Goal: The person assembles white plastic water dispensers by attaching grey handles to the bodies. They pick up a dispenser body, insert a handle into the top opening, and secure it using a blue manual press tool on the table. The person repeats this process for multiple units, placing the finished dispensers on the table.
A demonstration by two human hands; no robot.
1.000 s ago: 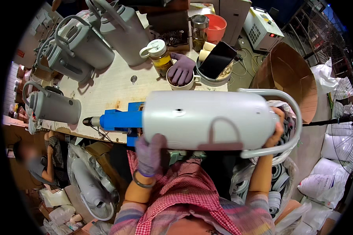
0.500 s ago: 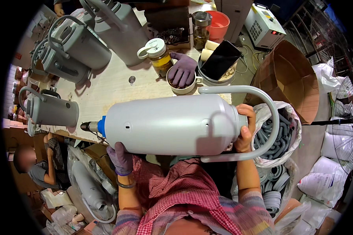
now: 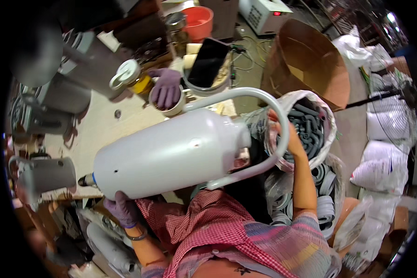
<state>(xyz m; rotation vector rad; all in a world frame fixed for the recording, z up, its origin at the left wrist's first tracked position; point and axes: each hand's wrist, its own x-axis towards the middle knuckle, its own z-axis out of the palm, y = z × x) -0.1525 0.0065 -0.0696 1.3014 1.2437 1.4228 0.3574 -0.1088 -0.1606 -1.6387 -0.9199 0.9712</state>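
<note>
The white canister (image 3: 171, 155) lies tilted across the workbench's (image 3: 102, 134) near edge. The left hand (image 3: 123, 208), gloved, is clamped under its base; the right hand (image 3: 289, 139) grips its tubular handle (image 3: 264, 134). Support both ends evenly while turning it.
</note>
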